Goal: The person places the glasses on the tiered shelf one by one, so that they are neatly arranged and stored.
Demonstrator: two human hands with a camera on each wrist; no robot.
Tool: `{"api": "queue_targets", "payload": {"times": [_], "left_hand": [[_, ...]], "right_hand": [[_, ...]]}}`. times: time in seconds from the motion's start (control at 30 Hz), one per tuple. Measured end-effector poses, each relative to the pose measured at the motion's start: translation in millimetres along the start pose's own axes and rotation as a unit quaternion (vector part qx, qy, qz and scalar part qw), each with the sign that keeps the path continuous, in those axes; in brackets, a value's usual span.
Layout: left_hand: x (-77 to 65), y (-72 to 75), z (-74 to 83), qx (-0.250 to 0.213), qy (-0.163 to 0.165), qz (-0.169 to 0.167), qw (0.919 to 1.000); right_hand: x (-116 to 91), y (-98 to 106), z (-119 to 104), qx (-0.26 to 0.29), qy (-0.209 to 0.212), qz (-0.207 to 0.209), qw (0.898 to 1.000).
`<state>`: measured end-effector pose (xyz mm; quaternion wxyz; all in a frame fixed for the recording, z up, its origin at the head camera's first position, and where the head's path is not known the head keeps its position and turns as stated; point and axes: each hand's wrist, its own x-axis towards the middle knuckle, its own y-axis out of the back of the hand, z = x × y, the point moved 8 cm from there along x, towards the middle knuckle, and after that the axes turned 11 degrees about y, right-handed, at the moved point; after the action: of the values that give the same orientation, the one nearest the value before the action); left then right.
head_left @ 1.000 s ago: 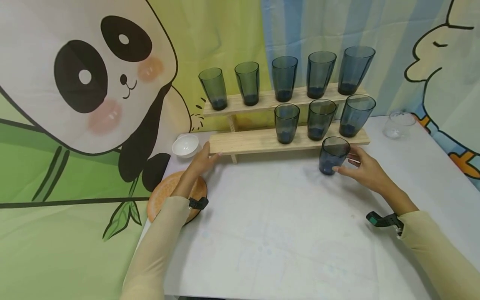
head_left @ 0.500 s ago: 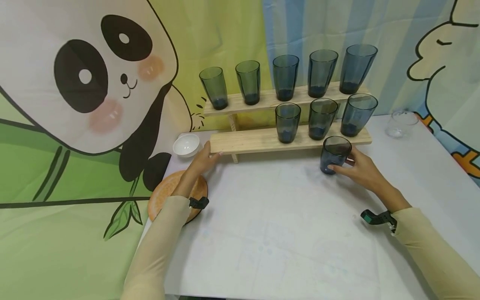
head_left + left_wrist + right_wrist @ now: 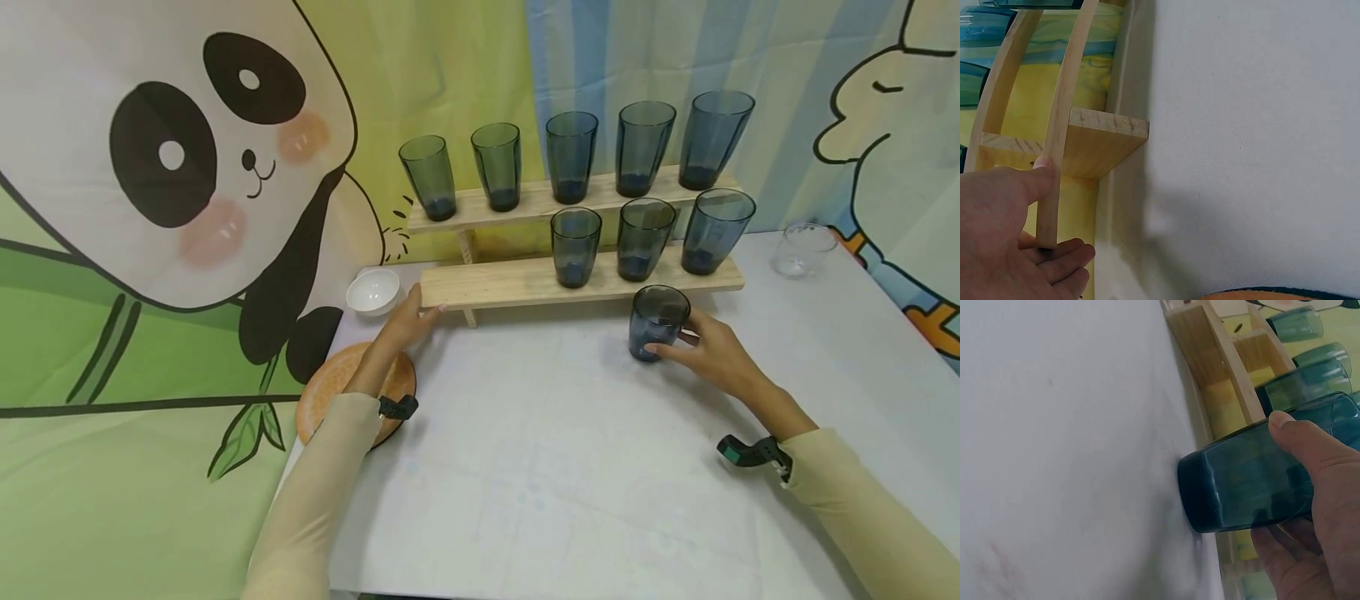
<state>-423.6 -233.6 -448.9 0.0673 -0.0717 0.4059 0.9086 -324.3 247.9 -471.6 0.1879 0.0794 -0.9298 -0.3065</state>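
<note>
In the head view my right hand point(image 3: 712, 352) holds a blue-tinted drinking glass point(image 3: 657, 321) upright, in front of the shelf's right half. The right wrist view puts the thumb on one side of this glass point(image 3: 1241, 478) and the fingers on the other. Its base is at or just above the white tablecloth; I cannot tell which. My left hand point(image 3: 405, 321) grips the left end of the lower board of a two-tier wooden shelf point(image 3: 487, 285). Up close, the left thumb presses the board point(image 3: 1054, 144) while the fingers lie under its end.
Several matching glasses point(image 3: 572, 158) line the upper board, and three more point(image 3: 575, 247) stand on the lower board's right half. A white bowl point(image 3: 373, 292) and an orange round plate point(image 3: 401, 379) are at the left. A small clear glass bowl point(image 3: 802, 250) sits at far right.
My right hand has closed more firmly round the glass and moved it slightly left and toward me. My left hand stays on the shelf end.
</note>
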Motion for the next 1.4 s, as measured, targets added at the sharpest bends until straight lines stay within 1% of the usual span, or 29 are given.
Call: {"api": "queue_targets", "payload": {"times": [0.27,0.37,0.5,0.63,0.73,0.87,1.03,1.13,1.23,1.4], "left_hand": [[1.4,-1.5,-1.0,-0.002,-0.001,-0.003,1.0000],[1.6,-1.0,-1.1,-0.001,-0.001,-0.002,1.0000],[1.3,-0.2,-1.6,0.000,0.002,-0.003,1.0000],[0.7,0.3,-1.6,-0.004,0.002,-0.006,1.0000],[0.2,0.8,-1.2,-0.007,0.000,-0.005,1.0000],[0.1,0.8,-0.9,-0.002,-0.002,-0.002,1.0000],[0.0,0.1,-0.1,0.008,0.001,0.000,1.0000],[0.1,-0.2,0.0,0.010,0.001,0.001,0.9999],[0.1,0.2,0.0,0.012,0.002,0.002,0.9999],[1.1,-0.1,-1.2,0.012,0.009,0.003,0.9999]], "right_hand": [[-2,-26,-24,0.038,0.039,-0.008,0.998],[-1,-38,-37,0.057,0.060,-0.022,0.996],[1,-54,-50,0.083,0.077,-0.044,0.993],[5,-69,-61,0.101,0.088,-0.066,0.989],[11,-77,-71,0.104,0.098,-0.076,0.987],[24,-82,-91,0.096,0.105,-0.075,0.987],[47,-82,-119,0.090,0.117,-0.065,0.987],[61,-82,-134,0.089,0.115,-0.056,0.988],[76,-82,-145,0.087,0.107,-0.044,0.989],[103,-91,-155,0.110,0.094,-0.030,0.989]]}}
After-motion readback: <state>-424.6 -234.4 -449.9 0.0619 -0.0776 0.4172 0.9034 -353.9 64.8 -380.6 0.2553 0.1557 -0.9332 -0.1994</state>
